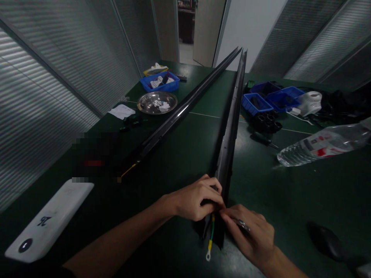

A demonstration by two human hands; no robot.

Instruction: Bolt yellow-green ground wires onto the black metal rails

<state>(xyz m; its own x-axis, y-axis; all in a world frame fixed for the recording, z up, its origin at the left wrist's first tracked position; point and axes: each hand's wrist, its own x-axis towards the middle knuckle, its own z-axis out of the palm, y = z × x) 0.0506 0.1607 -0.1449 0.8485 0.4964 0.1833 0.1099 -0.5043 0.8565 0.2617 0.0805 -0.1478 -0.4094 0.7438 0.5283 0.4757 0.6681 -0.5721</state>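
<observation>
A long black channel-shaped rail point(227, 143) runs away from me across the green table. My left hand point(199, 199) lies over its near end, fingers bent and closed, tips down at the channel. Close against those fingertips, my right hand point(251, 231) is closed in a pinch at the rail's right side. A small shiny metal piece point(243, 225) shows between its fingers; its kind is unclear. What the fingertips pinch is hidden. Below my hands, a short green-yellow wire point(213, 229) with a ring terminal point(208, 255) hangs out of the rail end.
A second black rail point(174, 116) lies to the left, a yellow wire point(129, 170) at its near end. Around them are a metal dish point(142, 108), blue bins point(256, 104), a water bottle point(321, 144), a screwdriver point(263, 140), a white device point(49, 220) and a black mouse-shaped object point(326, 241).
</observation>
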